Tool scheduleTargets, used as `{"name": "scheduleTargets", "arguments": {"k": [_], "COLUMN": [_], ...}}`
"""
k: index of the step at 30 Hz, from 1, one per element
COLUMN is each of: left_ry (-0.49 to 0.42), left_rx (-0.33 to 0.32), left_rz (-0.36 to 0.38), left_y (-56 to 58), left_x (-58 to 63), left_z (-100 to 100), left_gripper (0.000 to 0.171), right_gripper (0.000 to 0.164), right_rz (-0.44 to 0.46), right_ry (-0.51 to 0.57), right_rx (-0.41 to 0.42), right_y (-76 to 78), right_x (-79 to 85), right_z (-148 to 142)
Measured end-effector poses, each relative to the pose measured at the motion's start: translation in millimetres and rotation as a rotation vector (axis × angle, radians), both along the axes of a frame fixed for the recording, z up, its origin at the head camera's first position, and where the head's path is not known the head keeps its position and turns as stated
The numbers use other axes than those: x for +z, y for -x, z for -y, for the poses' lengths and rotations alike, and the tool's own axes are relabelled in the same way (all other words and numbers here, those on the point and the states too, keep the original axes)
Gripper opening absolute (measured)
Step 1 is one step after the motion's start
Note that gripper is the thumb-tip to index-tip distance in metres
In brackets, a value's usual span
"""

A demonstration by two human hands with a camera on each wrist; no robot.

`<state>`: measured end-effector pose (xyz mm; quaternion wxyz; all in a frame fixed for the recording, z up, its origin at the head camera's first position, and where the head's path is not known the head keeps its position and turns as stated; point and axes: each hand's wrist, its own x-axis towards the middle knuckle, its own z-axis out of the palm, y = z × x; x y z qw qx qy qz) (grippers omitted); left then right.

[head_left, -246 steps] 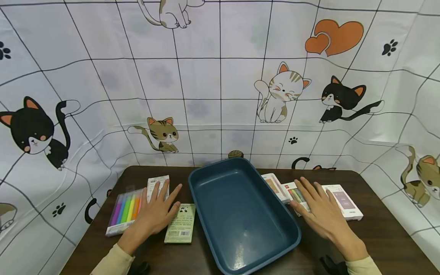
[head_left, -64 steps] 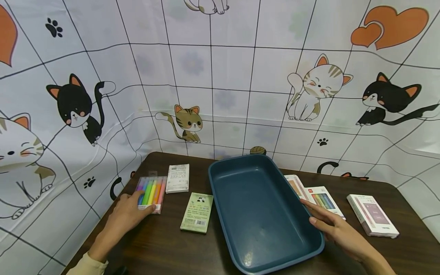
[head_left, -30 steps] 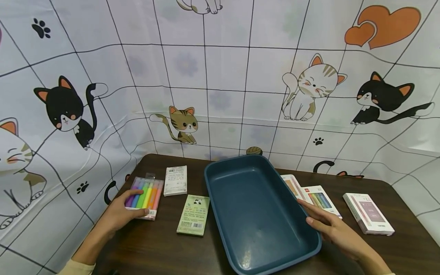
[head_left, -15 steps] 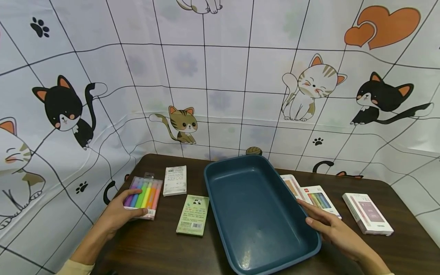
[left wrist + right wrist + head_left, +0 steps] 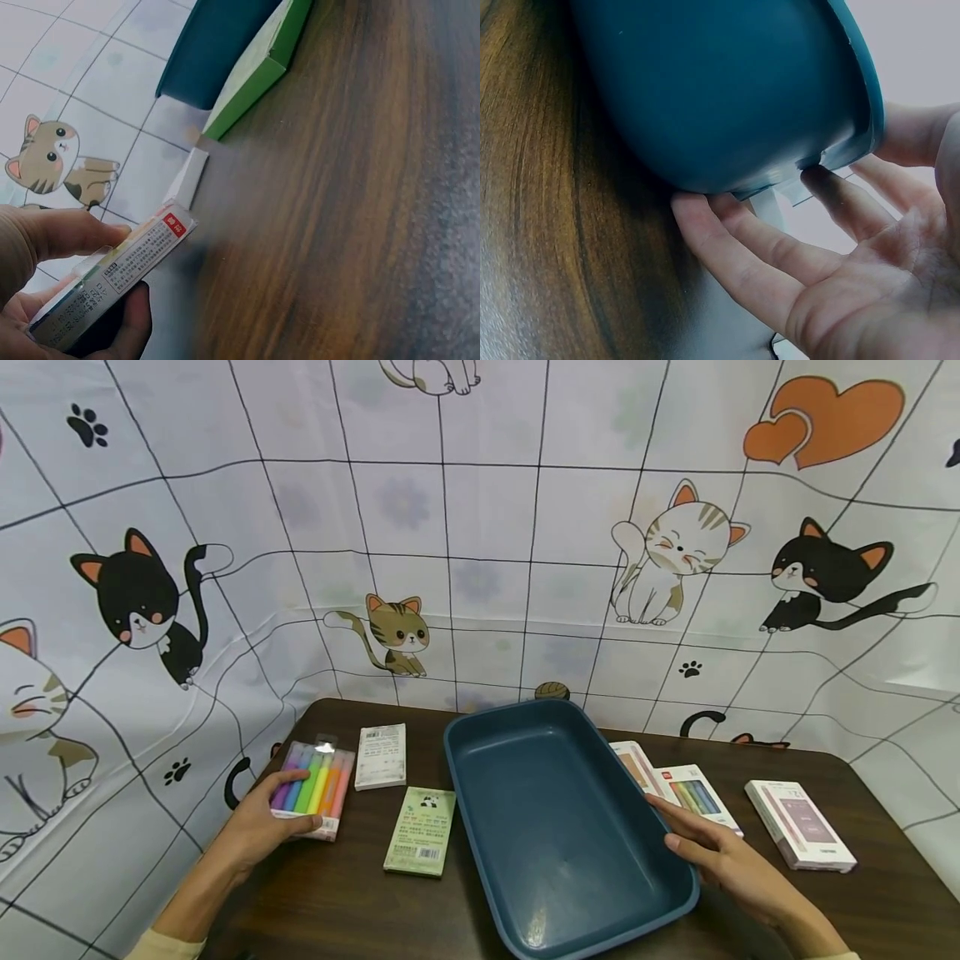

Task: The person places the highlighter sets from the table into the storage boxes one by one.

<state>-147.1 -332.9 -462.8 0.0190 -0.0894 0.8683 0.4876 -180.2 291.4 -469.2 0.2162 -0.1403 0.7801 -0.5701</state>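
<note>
In the head view my left hand (image 5: 258, 822) holds a clear pack of colored markers (image 5: 318, 789) at the table's left side. Thumb and fingers pinch the pack from its near end and left edge. The left wrist view shows the printed end of the marker pack (image 5: 112, 277) between thumb and fingers. A deep blue plastic tray (image 5: 558, 827) stands in the middle. At its right side is my right hand (image 5: 720, 856), thumb over the rim. Right wrist view: the fingers (image 5: 742, 270) of that hand lie against the tray's outer wall (image 5: 727, 97).
Right of the marker pack lie a white box (image 5: 381, 756) and a green box (image 5: 420, 831). Beyond the tray's right rim are a pinkish box (image 5: 636, 760), a box with colored pencils printed on it (image 5: 697, 797) and a white-and-mauve box (image 5: 802, 827). A cat-print curtain (image 5: 480, 527) hangs behind.
Both hands have left the boxes they rested over; the left took the marker pack, the right went to the tray's rim. The pack has shifted slightly left. Over the last second, almost no movement.
</note>
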Motion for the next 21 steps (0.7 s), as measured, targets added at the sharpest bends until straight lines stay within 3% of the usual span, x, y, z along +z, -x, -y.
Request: {"name": "scheduleTargets", "arguments": {"k": [7, 21], "left_ry": [0.029, 0.068], "left_rx": [0.004, -0.102], "left_rz": [0.003, -0.074], "left_y": [2.2, 11.4], "left_x": [11.1, 32.4], "left_z": [-5.0, -31.6], "left_gripper": [0.093, 0.085], "right_gripper": [0.056, 0.058], "right_rz": [-0.021, 0.023], "right_ry": [0.003, 0.012], "right_rx": [-0.006, -0.024], "right_y": [0.8, -1.1], "right_x": [1.2, -0.8], "right_z": [1.0, 0.2]}}
